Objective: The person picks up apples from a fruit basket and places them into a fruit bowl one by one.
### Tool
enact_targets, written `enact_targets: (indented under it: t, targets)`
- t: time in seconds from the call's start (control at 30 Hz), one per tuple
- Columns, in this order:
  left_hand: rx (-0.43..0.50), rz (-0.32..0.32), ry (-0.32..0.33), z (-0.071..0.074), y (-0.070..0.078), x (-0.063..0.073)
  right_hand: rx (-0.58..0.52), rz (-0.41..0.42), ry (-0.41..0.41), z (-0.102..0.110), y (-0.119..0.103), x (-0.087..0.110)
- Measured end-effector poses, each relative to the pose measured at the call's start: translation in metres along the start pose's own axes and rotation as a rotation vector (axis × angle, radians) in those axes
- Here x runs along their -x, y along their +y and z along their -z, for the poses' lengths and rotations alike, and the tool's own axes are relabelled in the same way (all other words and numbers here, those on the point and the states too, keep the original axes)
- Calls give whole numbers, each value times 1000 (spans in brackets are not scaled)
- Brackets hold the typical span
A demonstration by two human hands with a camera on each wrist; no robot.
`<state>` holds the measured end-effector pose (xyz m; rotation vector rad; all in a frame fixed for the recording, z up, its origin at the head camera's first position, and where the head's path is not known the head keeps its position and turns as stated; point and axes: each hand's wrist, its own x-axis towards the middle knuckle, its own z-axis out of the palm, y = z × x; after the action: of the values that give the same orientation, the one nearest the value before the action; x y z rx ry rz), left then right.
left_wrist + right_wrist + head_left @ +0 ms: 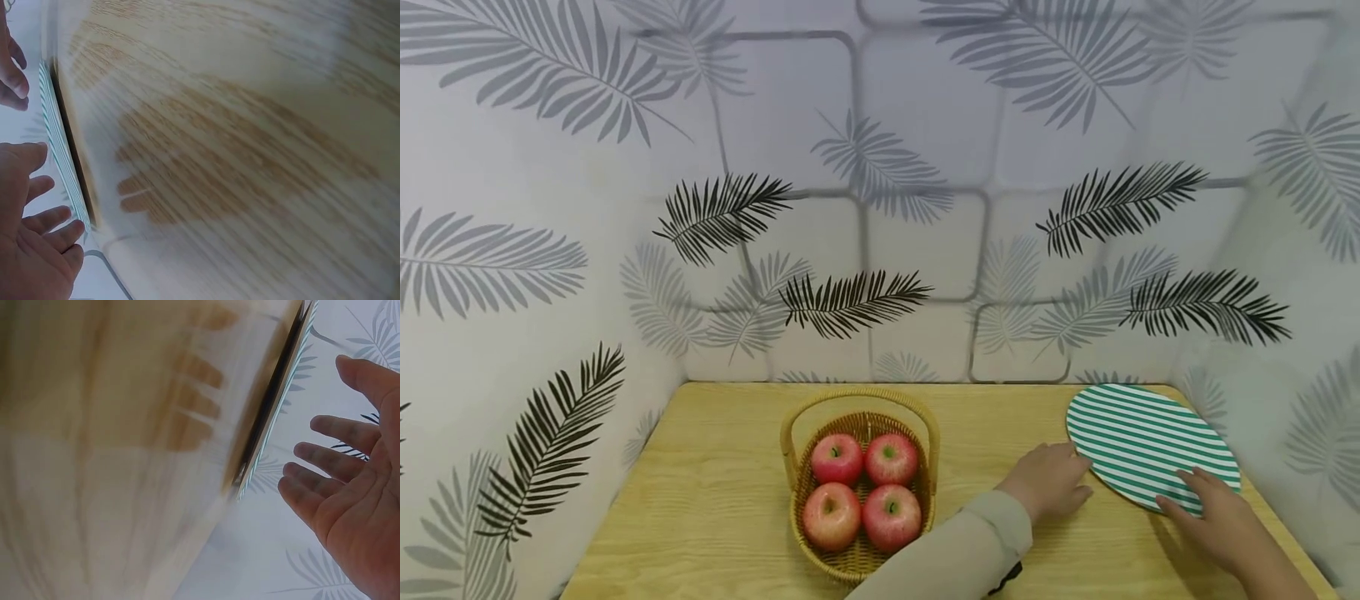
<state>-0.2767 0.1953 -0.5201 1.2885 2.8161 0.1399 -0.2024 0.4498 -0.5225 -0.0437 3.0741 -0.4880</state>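
Note:
An oval board with green and white stripes (1150, 446) lies at the right of the wooden table. By its left edge is my left hand (1051, 479), fingertips close to the rim. My right hand (1221, 517) is over its lower right side, with thumb and fingers spread and overlapping the stripes in the head view. The left wrist view shows the left hand (40, 231) with loosely bent, parted fingers holding nothing. Apart from the board's thin edge (278, 403), the right hand (359, 469) appears with fingers spread in the right wrist view. A dark band runs beneath that edge.
A wicker basket (797, 521) with an arched handle (857, 393) stands left of my left forearm, holding several red apples (891, 517). Behind the wooden table (715, 467) rises a wall with leaf patterns (917, 250). The table's right edge runs beside my right hand.

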Motion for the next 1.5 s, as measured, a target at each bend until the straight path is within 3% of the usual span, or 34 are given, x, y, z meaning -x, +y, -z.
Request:
enact_targets:
  t: [0.33, 0.53, 0.67, 0.9, 1.13, 1.27, 1.4, 1.5]
  targets:
    - [-13, -9, -21, -3, 4, -5, 11, -10, -51, -6, 5, -7]
    - [4, -4, 30, -8, 11, -9, -11, -8, -98, -8, 7, -6]
    - [-34, -27, 46, -8, 15, -10, -6, -23, -140, -5, 6, -6]
    - [-57, -48, 36, -10, 17, -15, -23, -11, -121, -6, 7, -8]
    - [-8, 3, -14, -8, 21, -19, -6, 2, -84, -5, 10, -10]
    - [0, 24, 16, -3, 22, -20, -8, -29, -103, -3, 12, -11]
    - [-48, 18, 59, -3, 23, -22, -1, -54, -133, 0, 8, -12]
    - [-108, 16, 36, -5, 26, -24, 2, -47, -115, 1, 5, -12]
